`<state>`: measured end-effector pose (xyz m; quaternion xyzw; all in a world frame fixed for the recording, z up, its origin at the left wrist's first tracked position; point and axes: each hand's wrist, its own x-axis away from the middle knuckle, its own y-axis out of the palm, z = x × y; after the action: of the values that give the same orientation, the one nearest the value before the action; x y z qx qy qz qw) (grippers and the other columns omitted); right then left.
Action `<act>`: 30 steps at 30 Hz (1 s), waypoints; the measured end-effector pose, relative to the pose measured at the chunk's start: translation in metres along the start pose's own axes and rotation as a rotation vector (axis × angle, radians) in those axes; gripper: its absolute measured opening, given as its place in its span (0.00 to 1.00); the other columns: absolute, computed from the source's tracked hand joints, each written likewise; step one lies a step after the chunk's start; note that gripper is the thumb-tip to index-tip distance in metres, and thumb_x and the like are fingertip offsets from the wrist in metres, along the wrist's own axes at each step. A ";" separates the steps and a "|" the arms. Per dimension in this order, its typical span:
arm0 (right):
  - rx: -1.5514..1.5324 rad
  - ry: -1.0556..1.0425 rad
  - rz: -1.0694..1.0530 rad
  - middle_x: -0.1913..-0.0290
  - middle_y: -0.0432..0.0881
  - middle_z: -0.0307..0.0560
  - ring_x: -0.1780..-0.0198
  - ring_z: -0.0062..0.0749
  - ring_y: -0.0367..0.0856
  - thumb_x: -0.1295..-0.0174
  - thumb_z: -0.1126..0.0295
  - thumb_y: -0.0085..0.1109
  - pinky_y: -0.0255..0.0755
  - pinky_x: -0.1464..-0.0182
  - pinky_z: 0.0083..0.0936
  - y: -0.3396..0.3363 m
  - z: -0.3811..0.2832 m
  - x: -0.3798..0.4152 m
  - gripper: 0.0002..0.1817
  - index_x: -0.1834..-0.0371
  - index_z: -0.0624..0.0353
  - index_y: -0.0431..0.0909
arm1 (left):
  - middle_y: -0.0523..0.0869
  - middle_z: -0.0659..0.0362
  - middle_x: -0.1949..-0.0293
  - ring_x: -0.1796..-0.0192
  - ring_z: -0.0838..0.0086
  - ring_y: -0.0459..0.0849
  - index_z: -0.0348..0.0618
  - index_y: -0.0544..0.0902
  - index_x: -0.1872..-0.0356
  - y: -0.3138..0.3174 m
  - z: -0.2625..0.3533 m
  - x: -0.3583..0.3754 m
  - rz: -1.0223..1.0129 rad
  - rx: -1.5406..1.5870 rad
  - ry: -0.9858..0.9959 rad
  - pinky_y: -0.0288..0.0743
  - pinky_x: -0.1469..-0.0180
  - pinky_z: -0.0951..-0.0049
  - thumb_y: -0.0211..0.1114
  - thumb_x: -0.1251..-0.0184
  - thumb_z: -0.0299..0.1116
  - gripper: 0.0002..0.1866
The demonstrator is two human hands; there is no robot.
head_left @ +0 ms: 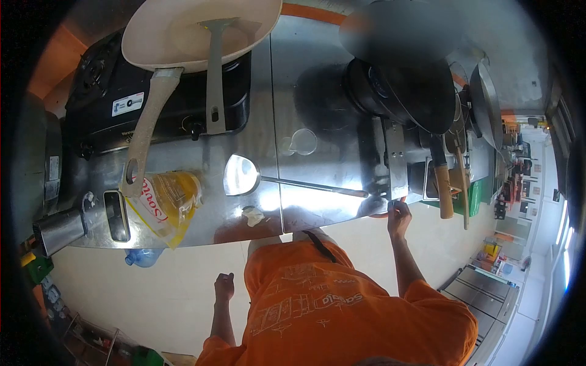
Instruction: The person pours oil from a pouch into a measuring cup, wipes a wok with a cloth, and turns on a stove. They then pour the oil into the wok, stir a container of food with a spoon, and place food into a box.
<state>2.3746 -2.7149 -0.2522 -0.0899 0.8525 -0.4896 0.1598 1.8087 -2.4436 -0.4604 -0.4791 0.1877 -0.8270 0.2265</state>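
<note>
My left hand [224, 285] hangs beside my body, away from the counter, its fingers curled closed with nothing visible in them. At the counter's front edge, my right hand [399, 219] has its fingers closed against the front end of a metal strip [397, 160]; what they grip there is too small to tell. A long-handled metal ladle or turner [243, 177] lies on the steel counter [323, 216], its handle end near that strip. Left of it is a yellow oil pouch [177, 195], with a phone-like rectangular object [116, 216] beside it.
A beige pan [143, 39] with a spatula [215, 79] sits on the black stove [110, 131], its handle over the pouch. Dark pans [421, 91] with a wooden handle [444, 192] stand at the right. A small clear dish [303, 142] lies mid-counter, and a blue bottle [143, 257] is below the edge.
</note>
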 end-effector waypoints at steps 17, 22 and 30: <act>-0.023 0.040 -0.042 0.67 0.83 0.53 0.65 0.39 0.83 0.46 0.77 0.60 0.76 0.60 0.29 -0.001 0.014 0.001 0.06 0.68 0.70 0.80 | 0.87 0.43 0.66 0.60 0.51 0.86 0.33 0.81 0.65 -0.012 0.025 0.000 -0.021 0.107 -0.235 0.78 0.54 0.58 0.62 0.34 0.45 0.20; -0.050 0.124 -0.034 0.66 0.83 0.53 0.64 0.37 0.83 0.45 0.77 0.60 0.75 0.60 0.27 -0.001 0.008 0.000 0.05 0.69 0.69 0.80 | 0.87 0.44 0.66 0.60 0.52 0.86 0.33 0.81 0.65 -0.013 0.028 -0.001 -0.040 0.200 -0.321 0.78 0.54 0.59 0.63 0.34 0.45 0.19; -0.417 0.399 0.314 0.76 0.73 0.39 0.74 0.21 0.72 0.33 0.67 0.43 0.67 0.75 0.19 -0.038 0.056 0.024 0.12 0.71 0.60 0.73 | 0.87 0.44 0.65 0.59 0.53 0.86 0.34 0.81 0.66 0.003 -0.012 -0.011 -0.002 -0.086 -0.013 0.78 0.54 0.59 0.63 0.34 0.45 0.19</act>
<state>2.3720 -2.7871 -0.2501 0.1095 0.9524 -0.2816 0.0412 1.8041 -2.4393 -0.4756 -0.4937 0.2211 -0.8154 0.2061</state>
